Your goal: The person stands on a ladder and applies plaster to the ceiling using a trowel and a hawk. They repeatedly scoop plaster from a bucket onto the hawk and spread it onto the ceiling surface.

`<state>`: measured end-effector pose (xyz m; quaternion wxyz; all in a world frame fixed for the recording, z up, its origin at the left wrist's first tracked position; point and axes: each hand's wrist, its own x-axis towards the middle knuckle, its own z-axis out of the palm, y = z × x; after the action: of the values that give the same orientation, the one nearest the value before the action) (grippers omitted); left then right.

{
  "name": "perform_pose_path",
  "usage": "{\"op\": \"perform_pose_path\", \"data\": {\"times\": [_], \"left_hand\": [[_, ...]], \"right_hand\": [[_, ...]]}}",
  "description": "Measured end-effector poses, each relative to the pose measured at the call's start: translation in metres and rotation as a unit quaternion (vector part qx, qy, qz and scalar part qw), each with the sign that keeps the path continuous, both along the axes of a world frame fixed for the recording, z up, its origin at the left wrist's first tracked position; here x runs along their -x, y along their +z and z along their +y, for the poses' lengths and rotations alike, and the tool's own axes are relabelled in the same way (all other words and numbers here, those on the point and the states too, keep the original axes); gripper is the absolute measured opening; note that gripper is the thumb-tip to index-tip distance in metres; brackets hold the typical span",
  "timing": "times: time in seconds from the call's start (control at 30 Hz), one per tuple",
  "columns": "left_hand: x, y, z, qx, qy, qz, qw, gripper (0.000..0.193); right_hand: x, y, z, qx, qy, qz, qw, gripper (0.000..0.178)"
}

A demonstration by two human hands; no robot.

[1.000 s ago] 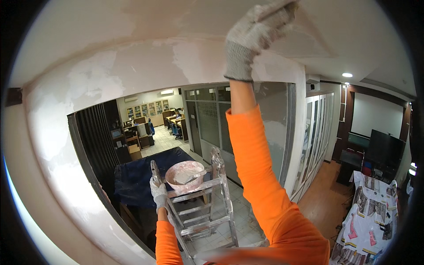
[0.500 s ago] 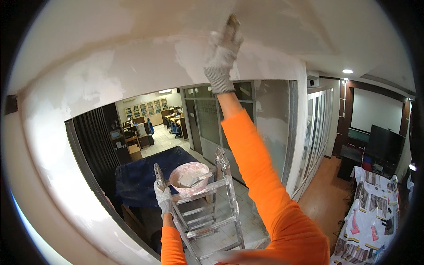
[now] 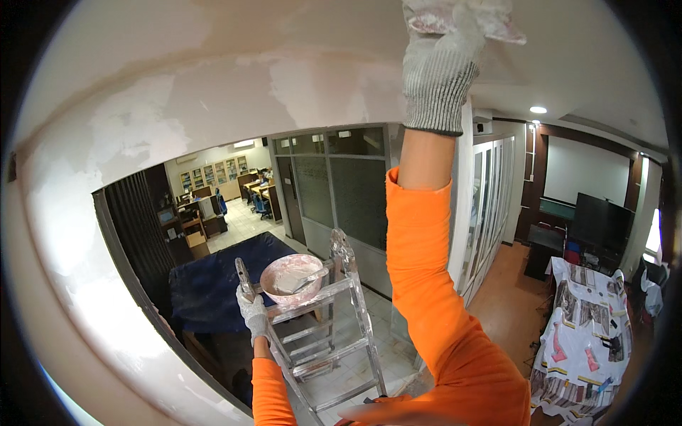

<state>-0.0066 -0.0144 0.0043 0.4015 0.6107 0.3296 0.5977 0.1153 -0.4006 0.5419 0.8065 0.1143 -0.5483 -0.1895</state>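
My right grip [image 3: 444,60], at one o'clock, seems closed on a flat smeared tool [image 3: 432,24], cut off by my view's top edge. My left grip [image 3: 253,312], at seven, clasps the ladder [image 3: 344,253]. On its top sits a smeared bowl [image 3: 286,298], a scraper [image 3: 312,277] inside; at eight, a blue sheet [image 3: 219,287].
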Motion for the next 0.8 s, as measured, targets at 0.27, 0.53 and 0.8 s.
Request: {"op": "perform_pose_path", "data": {"times": [0.27,0.53,0.8], "left_hand": [[-0.042,0.008,-0.006,-0.059,-0.053,-0.042,0.996,0.068],[0.000,0.005,-0.004,-0.018,0.008,0.010,1.000,0.069],[-0.005,-0.003,0.003,-0.015,-0.009,-0.004,1.000,0.067]], "right_hand": [[0.114,-0.015,0.003,0.046,-0.327,0.064,0.942,0.025],[0.015,-0.053,0.007,0.042,-0.020,0.199,0.979,0.021],[0.005,0.025,0.055,-0.071,-0.417,0.314,0.850,0.046]]}}
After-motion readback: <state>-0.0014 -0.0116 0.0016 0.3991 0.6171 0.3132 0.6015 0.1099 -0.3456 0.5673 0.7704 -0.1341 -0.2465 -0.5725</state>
